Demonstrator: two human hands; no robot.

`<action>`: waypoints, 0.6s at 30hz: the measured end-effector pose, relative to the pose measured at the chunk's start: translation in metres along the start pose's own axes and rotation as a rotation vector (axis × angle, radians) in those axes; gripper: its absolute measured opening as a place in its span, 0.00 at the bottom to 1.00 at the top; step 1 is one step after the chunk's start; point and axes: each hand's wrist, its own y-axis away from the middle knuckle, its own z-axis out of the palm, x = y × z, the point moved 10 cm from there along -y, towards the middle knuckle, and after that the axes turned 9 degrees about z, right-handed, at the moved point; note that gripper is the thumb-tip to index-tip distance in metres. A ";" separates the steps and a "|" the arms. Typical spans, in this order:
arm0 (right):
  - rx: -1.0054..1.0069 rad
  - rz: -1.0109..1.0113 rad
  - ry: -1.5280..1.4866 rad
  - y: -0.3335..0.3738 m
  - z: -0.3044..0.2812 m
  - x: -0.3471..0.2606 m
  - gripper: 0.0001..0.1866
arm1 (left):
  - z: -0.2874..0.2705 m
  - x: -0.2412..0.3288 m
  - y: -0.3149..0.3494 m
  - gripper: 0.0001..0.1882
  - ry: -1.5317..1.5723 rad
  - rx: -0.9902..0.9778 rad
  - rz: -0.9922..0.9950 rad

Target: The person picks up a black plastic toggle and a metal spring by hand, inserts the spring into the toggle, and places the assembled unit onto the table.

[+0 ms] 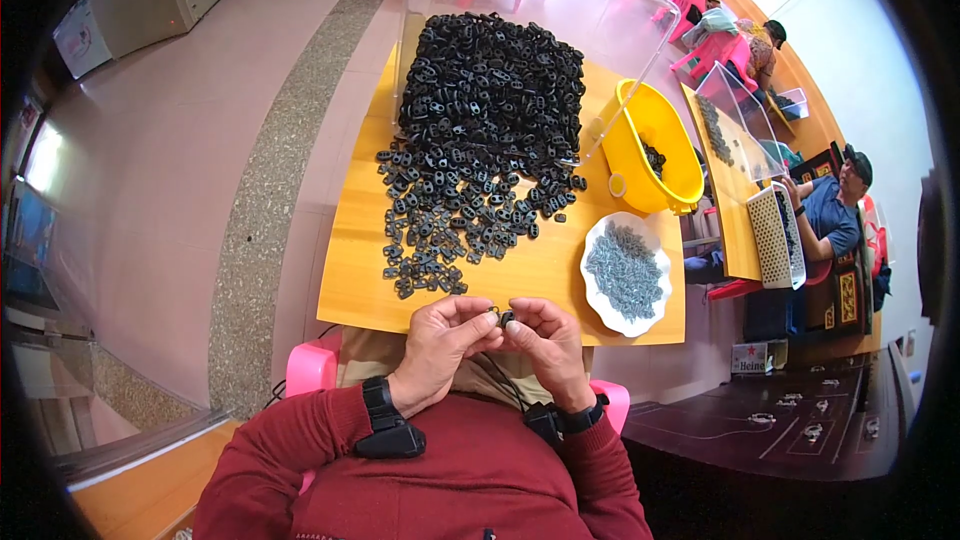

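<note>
Just off the near edge of the wooden table [350, 290], my two hands meet in front of my chest. My left hand [440, 345] is closed, thumb and forefinger pinched at a small black plastic piece [506, 319]. From the other side my right hand [552, 348] grips the same piece with thumb and fingers. Fingertips cover much of it, so its details are hidden. Beyond the hands, a large heap of small black two-hole plastic pieces [490, 90] spills toward me. To the right, a white scalloped bowl [612, 318] holds many tiny grey pieces [628, 272].
A clear plastic bin [640, 15] lies around the heap's far part. Behind the bowl stands a yellow tub [640, 190] with some black pieces inside. At right, a co-worker [835, 210] sits by a white perforated basket [780, 240]. Other people sit farther back on pink chairs.
</note>
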 end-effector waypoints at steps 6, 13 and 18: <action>0.050 -0.044 0.095 0.002 -0.007 -0.008 0.14 | -0.002 0.002 -0.001 0.09 -0.036 0.014 0.021; 0.046 -0.070 0.130 0.003 -0.009 -0.008 0.15 | -0.001 0.003 0.001 0.09 -0.083 0.015 0.006; 0.050 -0.055 0.149 0.003 -0.009 -0.004 0.15 | -0.001 0.003 0.001 0.09 -0.093 0.010 0.005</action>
